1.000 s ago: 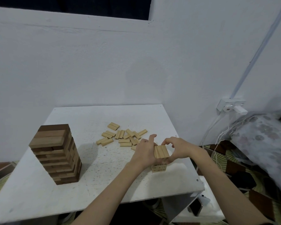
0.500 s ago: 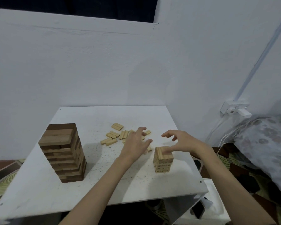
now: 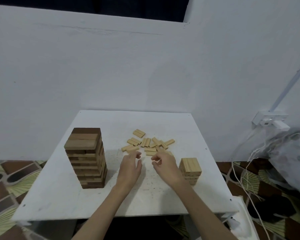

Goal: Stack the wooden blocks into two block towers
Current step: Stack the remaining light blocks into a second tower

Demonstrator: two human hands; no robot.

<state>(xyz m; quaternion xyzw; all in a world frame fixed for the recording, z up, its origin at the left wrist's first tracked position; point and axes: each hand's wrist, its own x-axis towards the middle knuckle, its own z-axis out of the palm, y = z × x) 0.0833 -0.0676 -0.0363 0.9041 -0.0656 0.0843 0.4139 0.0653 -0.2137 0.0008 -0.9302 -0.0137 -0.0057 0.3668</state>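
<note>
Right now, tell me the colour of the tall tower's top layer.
Dark brown, in the head view.

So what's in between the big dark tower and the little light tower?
In the head view, both hands: the left hand and right hand, over the white table, between the big tower and the small tower.

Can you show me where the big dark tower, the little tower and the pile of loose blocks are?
big dark tower (image 3: 87, 158): head view, front face, midway up.
little tower (image 3: 190, 164): head view, top layer.
loose blocks (image 3: 146, 142): head view, a block amid the pile.
</note>
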